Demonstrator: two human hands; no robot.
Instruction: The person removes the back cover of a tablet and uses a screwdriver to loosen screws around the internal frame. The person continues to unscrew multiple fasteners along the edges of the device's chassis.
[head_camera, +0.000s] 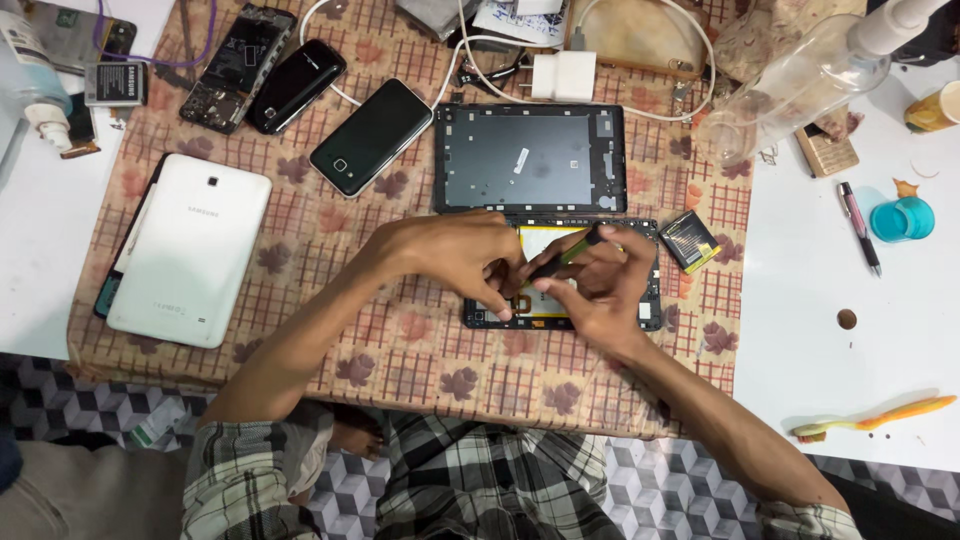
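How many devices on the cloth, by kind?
Tablets: 2, white tablet lying back up, opened tablet under both hands
Detached tablet back cover: 1
Phones: 3, black phone, dark rounded phone, stripped phone
Total: 6

The right hand holds a screwdriver; the left hand steadies the opened tablet.

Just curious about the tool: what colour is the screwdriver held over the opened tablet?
Black with a yellow-green band, the screwdriver shows best in the head view.
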